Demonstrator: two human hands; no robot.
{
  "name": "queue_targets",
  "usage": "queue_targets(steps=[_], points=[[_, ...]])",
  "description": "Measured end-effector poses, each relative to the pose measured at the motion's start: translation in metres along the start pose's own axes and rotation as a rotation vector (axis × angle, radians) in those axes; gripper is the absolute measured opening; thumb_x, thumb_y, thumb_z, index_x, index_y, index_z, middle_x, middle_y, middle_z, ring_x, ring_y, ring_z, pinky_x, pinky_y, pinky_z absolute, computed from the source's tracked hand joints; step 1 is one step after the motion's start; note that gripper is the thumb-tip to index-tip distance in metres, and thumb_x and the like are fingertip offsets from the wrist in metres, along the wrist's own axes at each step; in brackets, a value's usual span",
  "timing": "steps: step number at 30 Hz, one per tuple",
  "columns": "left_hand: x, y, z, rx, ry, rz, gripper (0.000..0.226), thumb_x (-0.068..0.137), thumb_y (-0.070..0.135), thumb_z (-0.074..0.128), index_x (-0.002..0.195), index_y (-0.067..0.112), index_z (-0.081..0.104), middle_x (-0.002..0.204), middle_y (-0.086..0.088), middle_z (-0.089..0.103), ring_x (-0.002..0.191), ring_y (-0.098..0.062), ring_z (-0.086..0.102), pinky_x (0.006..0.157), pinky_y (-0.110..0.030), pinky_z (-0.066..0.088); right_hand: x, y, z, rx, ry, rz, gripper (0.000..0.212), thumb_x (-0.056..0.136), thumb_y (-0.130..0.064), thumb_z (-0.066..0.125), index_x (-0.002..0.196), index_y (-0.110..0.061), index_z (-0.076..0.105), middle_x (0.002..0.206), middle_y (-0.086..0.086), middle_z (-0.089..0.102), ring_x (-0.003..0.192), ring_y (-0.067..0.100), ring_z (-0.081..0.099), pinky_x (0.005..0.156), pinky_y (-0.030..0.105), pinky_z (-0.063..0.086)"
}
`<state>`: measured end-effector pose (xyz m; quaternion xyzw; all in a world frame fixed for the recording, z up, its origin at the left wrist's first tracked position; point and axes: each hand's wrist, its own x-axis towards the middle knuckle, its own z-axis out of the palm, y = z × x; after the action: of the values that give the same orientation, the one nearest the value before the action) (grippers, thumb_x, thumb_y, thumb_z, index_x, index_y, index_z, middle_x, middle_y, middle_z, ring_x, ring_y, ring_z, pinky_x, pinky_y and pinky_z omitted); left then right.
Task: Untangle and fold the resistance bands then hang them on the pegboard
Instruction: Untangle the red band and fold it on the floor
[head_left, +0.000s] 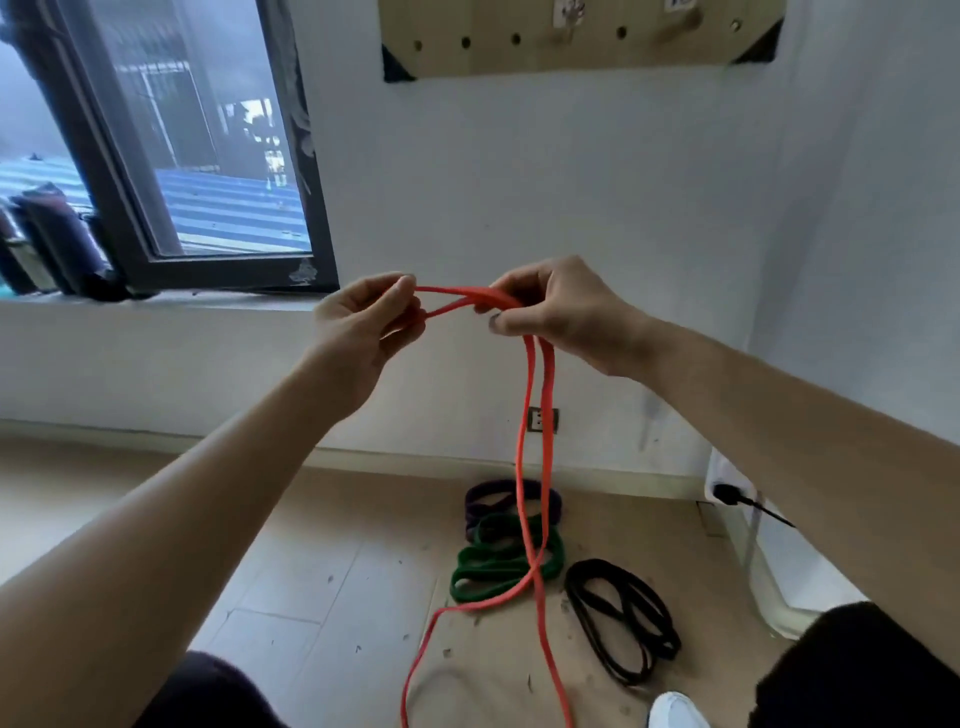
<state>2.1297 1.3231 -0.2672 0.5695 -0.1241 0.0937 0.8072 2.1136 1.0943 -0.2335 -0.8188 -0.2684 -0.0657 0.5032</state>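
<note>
Both hands are holding the orange band (535, 415) up before the wall: the left hand (363, 332) is pinching one end of a short loop between thumb and fingers (402, 291), the right hand (561, 312) is clamping its fingers on the other. Below the fingers two strands are hanging and crossing down to the floor (332, 597), where the purple band (493, 493), green band (493, 571) and black band (623, 618) are lying. The pegboard (576, 41) is hanging above the fingers.

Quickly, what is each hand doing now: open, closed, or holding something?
Left hand: closed, pinching the red band.
Right hand: closed, gripping the same red band.
</note>
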Motion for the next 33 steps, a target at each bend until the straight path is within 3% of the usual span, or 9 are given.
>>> queue_targets(steps=[3, 6, 9, 17, 23, 28, 33], points=[[0.006, -0.01, -0.003, 0.028, 0.006, -0.017, 0.008, 0.094, 0.013, 0.065, 0.098, 0.01, 0.071, 0.076, -0.002, 0.071, 0.071, -0.014, 0.069, 0.067, -0.023, 0.058, 0.002, 0.021, -0.002, -0.087, -0.003, 0.037, 0.012, 0.084, -0.006, 0.077, 0.096, -0.008, 0.078, 0.078, 0.002, 0.072, 0.07, 0.006, 0.064, 0.069, 0.022, 0.053], [0.002, -0.043, -0.017, 0.24, -0.058, -0.093, 0.015, 0.091, 0.012, 0.069, 0.105, 0.007, 0.073, 0.086, -0.011, 0.076, 0.081, -0.024, 0.074, 0.07, -0.027, 0.06, -0.013, 0.079, 0.017, -0.212, -0.247, 0.26, 0.008, 0.087, -0.016, 0.078, 0.089, -0.009, 0.077, 0.077, 0.001, 0.071, 0.073, 0.011, 0.066, 0.072, 0.028, 0.056], [0.002, -0.074, -0.022, 0.412, -0.133, -0.158, 0.02, 0.092, 0.01, 0.069, 0.111, 0.006, 0.071, 0.094, -0.015, 0.078, 0.087, -0.028, 0.076, 0.074, -0.03, 0.062, -0.019, 0.119, 0.027, -0.198, -0.346, 0.339, 0.01, 0.089, -0.02, 0.078, 0.092, -0.011, 0.076, 0.08, -0.001, 0.068, 0.077, 0.012, 0.065, 0.075, 0.029, 0.057], [0.032, -0.108, -0.037, 0.762, -0.224, -0.231, 0.016, 0.092, 0.019, 0.071, 0.102, 0.008, 0.073, 0.09, -0.008, 0.077, 0.083, -0.021, 0.073, 0.071, -0.024, 0.059, -0.003, 0.148, 0.007, -0.035, -0.196, 0.323, 0.017, 0.09, -0.022, 0.077, 0.098, -0.007, 0.075, 0.074, -0.004, 0.069, 0.068, 0.004, 0.064, 0.061, 0.018, 0.048], [0.029, -0.12, -0.024, 0.566, -0.27, -0.375, 0.027, 0.096, 0.027, 0.064, 0.106, 0.003, 0.072, 0.087, -0.002, 0.067, 0.079, -0.014, 0.063, 0.075, -0.028, 0.051, 0.001, 0.166, 0.002, -0.038, -0.167, 0.351, 0.022, 0.091, -0.028, 0.075, 0.103, -0.01, 0.075, 0.095, 0.015, 0.076, 0.077, 0.014, 0.065, 0.06, 0.024, 0.046], [0.03, -0.111, -0.015, 0.401, -0.331, -0.405, 0.041, 0.086, 0.037, 0.065, 0.108, 0.002, 0.071, 0.084, 0.0, 0.069, 0.084, -0.016, 0.063, 0.086, -0.033, 0.051, 0.006, 0.172, 0.002, 0.013, -0.073, 0.361, 0.018, 0.091, -0.022, 0.075, 0.103, -0.01, 0.073, 0.091, 0.003, 0.078, 0.076, 0.006, 0.07, 0.062, 0.021, 0.048], [0.034, -0.111, -0.019, 0.418, -0.301, -0.383, 0.035, 0.095, 0.033, 0.061, 0.109, 0.003, 0.071, 0.093, -0.005, 0.071, 0.094, -0.021, 0.066, 0.097, -0.037, 0.052, 0.01, 0.169, 0.004, 0.187, 0.043, 0.33, 0.026, 0.088, -0.017, 0.076, 0.107, -0.003, 0.065, 0.089, 0.008, 0.078, 0.083, 0.026, 0.073, 0.064, 0.027, 0.057]])
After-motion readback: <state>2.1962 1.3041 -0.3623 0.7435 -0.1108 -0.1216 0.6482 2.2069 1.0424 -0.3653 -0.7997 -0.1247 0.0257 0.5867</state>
